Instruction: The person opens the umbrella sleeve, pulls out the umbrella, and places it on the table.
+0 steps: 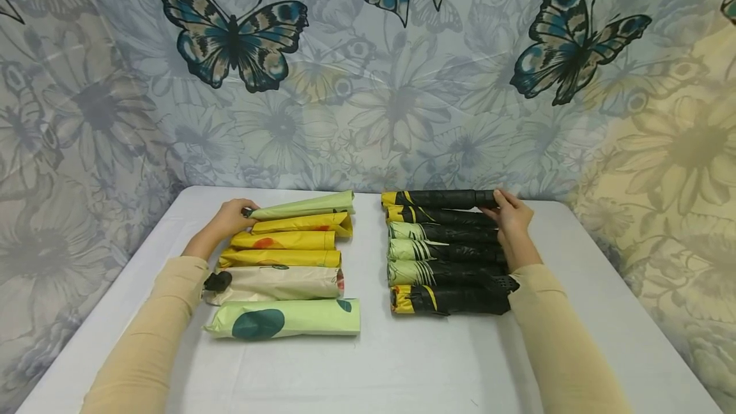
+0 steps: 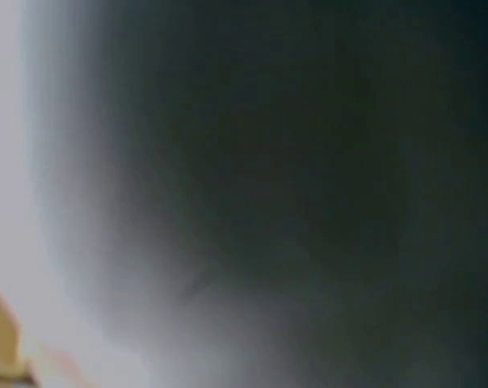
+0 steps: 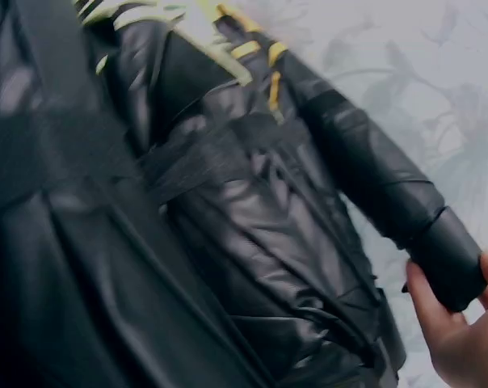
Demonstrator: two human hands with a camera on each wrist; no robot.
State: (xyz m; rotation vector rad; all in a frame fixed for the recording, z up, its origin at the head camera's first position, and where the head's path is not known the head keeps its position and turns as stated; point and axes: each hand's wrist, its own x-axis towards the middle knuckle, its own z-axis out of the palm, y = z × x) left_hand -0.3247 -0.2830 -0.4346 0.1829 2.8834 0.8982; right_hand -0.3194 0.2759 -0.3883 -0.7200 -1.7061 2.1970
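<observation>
Two columns of folded umbrellas lie on the white table. My left hand (image 1: 236,216) holds the dark end of the light green umbrella (image 1: 305,205) at the far end of the left column. At the far end of the right column, my right hand (image 1: 514,222) pinches the black handle end of a black umbrella with a yellow tip (image 1: 439,199). The right wrist view shows fingers and thumb around that handle (image 3: 450,259), with strapped, pleated black umbrellas (image 3: 268,250) close by. Dark blur fills most of the left wrist view, hiding the left fingers.
Nearer in the left column are yellow umbrellas (image 1: 293,241), a cream one (image 1: 282,282) and a light green one with dark spots (image 1: 310,318). Several black umbrellas (image 1: 454,299) with green or yellow ends lie below the right hand. A butterfly-print cloth (image 1: 397,107) hangs behind the table (image 1: 374,369).
</observation>
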